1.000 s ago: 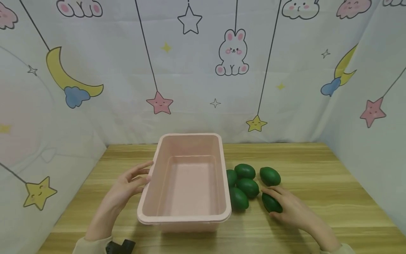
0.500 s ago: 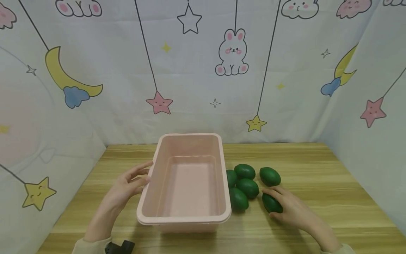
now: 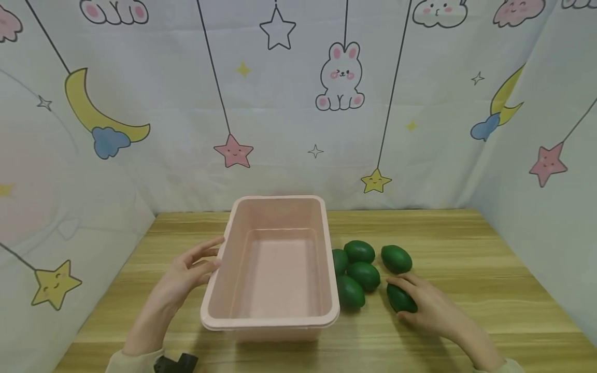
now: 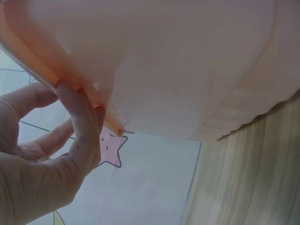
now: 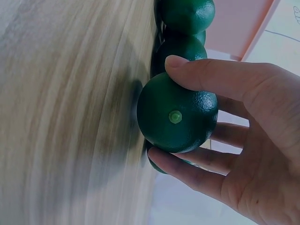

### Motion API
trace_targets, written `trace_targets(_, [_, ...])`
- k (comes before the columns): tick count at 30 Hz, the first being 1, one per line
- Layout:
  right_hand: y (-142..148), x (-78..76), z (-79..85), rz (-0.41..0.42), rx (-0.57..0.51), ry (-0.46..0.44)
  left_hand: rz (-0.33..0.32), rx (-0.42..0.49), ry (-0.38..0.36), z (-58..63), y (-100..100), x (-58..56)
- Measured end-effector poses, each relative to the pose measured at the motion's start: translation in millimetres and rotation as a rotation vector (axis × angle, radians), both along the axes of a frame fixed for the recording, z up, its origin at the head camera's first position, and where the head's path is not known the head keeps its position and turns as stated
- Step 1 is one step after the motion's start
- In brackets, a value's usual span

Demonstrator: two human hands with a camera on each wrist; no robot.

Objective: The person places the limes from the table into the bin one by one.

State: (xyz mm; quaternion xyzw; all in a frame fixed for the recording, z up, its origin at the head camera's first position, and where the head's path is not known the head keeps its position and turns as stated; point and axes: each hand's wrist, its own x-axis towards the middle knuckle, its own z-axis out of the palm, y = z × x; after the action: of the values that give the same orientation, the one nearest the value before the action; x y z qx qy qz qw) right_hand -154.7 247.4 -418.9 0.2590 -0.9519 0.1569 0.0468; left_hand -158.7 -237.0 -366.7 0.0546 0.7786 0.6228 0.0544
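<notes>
In the head view, a pale pink plastic tub (image 3: 282,280) stands on the table with bare inner walls and floor. Beside its left rim is my left hand (image 3: 188,272), thumb and fingertips touching the lip from outside. The left wrist view shows these fingers (image 4: 77,117) bent loosely under the tub's edge (image 4: 108,119). To the right, my right hand (image 3: 429,305) holds a dark green lime (image 3: 400,299) near the tabletop. Seen in the right wrist view, the thumb (image 5: 201,75) lies over this lime (image 5: 173,115), with fingers curled around the other side.
Several more limes (image 3: 364,276) cluster against the tub's right side, one partly hidden by it. A separate lime (image 3: 396,259) lies just beyond my right hand. A cartoon-printed white cloth (image 3: 289,119) rises behind the wooden table (image 3: 448,233).
My right hand and the lime have shifted very slightly right. The left hand and the tub look the same.
</notes>
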Motion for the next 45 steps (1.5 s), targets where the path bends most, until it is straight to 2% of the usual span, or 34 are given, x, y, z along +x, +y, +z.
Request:
trace_targets(12, [0,-1.4,6.6,0.008,0.001,-0.016,0.004,-0.001,0.004,-0.5,0,0.1])
trace_targets(22, [-2,0.0,14.6,0.008,0.011,0.029,0.001,-0.001,-0.014,0.1,0,0.5])
trace_targets(33, [-4,-0.4,29.9,0.022,0.016,0.028,0.0,0.002,-0.012,0.4,0,0.1])
trace_targets(45, [-12,-2.0,39.5,0.012,0.038,0.083,0.001,-0.007,-0.016,0.2,0,0.3])
